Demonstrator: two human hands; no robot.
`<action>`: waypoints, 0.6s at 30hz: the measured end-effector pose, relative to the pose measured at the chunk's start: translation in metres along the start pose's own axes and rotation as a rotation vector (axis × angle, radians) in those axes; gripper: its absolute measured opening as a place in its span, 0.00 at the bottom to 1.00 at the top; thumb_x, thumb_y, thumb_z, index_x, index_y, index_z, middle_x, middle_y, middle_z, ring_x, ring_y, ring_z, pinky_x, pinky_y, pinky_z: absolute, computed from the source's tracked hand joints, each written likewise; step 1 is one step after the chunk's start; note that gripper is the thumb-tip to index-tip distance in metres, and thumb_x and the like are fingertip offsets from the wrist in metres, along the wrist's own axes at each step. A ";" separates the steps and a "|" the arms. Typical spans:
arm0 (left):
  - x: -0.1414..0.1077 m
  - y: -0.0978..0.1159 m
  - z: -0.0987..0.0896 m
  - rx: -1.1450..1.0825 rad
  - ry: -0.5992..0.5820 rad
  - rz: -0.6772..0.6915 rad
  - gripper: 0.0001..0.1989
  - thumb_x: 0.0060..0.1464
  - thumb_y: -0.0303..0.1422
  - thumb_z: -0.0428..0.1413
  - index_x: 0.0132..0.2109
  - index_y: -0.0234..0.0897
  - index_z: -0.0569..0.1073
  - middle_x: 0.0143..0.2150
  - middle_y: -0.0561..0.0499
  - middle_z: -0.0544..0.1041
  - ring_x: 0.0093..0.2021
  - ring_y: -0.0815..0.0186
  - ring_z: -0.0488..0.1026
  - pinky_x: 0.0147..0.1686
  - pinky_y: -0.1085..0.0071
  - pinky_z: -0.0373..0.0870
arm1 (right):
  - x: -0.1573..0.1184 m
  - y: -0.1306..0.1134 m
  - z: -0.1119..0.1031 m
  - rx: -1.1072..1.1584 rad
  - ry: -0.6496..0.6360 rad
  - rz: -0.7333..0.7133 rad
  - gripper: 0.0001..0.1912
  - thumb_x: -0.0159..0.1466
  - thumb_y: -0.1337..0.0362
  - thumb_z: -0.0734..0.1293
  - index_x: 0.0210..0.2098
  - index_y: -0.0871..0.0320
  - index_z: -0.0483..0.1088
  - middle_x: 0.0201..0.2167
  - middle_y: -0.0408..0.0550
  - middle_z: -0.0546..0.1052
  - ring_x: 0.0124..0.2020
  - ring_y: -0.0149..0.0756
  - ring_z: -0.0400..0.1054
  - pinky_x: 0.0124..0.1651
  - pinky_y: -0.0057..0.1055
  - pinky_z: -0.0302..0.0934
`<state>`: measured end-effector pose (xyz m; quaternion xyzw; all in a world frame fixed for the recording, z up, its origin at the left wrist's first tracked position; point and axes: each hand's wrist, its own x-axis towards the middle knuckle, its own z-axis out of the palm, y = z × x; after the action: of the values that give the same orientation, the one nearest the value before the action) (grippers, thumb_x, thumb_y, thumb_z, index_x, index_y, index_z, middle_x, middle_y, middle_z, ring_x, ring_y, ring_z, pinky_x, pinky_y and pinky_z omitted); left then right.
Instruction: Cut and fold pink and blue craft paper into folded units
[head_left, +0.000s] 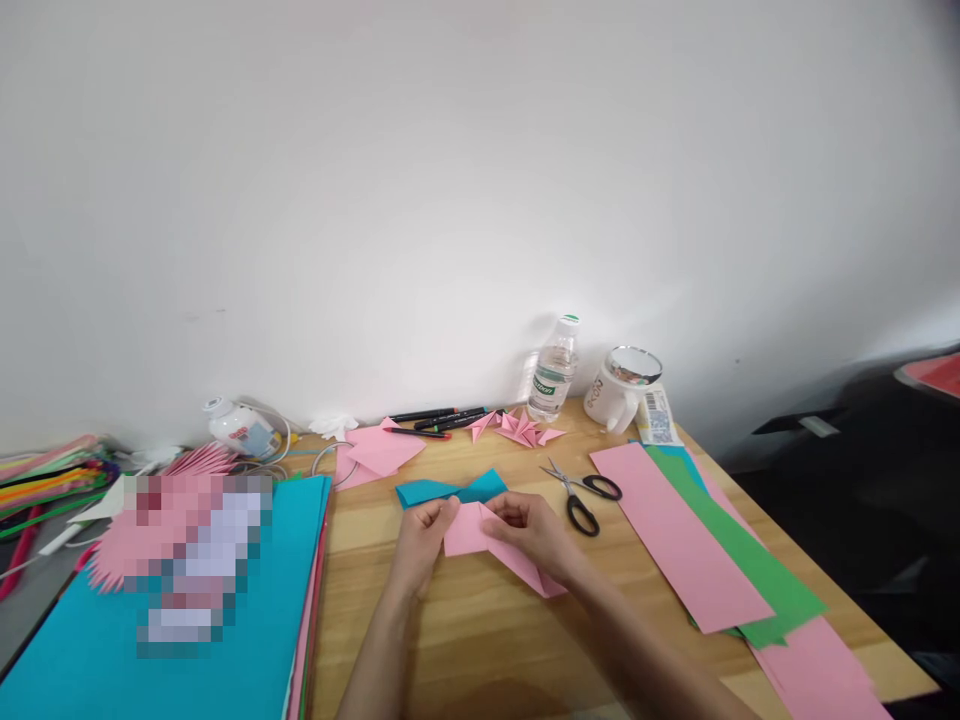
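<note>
Coloured bundle: thin rods (56, 492) in yellow, orange and green, heaped at the far left.
Fringed paper: pink paper (120, 545) with a spiky, pleated edge, resting on the blue sheets; part of this area is pixelated.
Stack: smooth, matte blue sheets (289, 550), with pink and green edges showing underneath.
White bottle: a rounded container (244, 428) tilted near the wall.
Loose paper: flat pink sheets (379, 455) with angular corners, beside slim dark pens (439, 418).
Left fingers: the left hand (426, 528) pinches the left end of the folded pink paper (466, 530), thumb on top, fingers curled.
Worked paper: held between both hands above the wooden table (465, 650), creased, its longer part angling down to the right under the right hand.
Blue fold: a bent, pointed blue piece (424, 492) just beyond the hands.
Right fingers: the right hand (529, 530) pinches the same paper near its crease, thumb against curled fingers.
Folded pieces: sharp pink points (521, 428) below a clear plastic bottle (553, 378).
Scissors: metal blades parted, black loop handles (581, 515).
Mug: white and glossy (619, 395), with a mirrored top.
Strips: a long pink strip (675, 535) overlapping a green one (750, 560).
</note>
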<state>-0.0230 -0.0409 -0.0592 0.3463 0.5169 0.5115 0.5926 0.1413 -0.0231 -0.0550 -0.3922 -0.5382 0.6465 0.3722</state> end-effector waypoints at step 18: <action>-0.004 0.003 0.011 -0.128 0.057 -0.122 0.13 0.29 0.36 0.68 0.20 0.33 0.74 0.18 0.54 0.72 0.19 0.73 0.64 0.22 0.76 0.59 | -0.003 0.003 -0.001 0.146 0.025 0.127 0.17 0.51 0.52 0.70 0.22 0.62 0.75 0.17 0.40 0.70 0.19 0.25 0.57 0.22 0.24 0.49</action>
<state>-0.0127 -0.0426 -0.0525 0.2607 0.5198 0.5161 0.6288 0.1437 -0.0261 -0.0578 -0.4054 -0.4590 0.7013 0.3649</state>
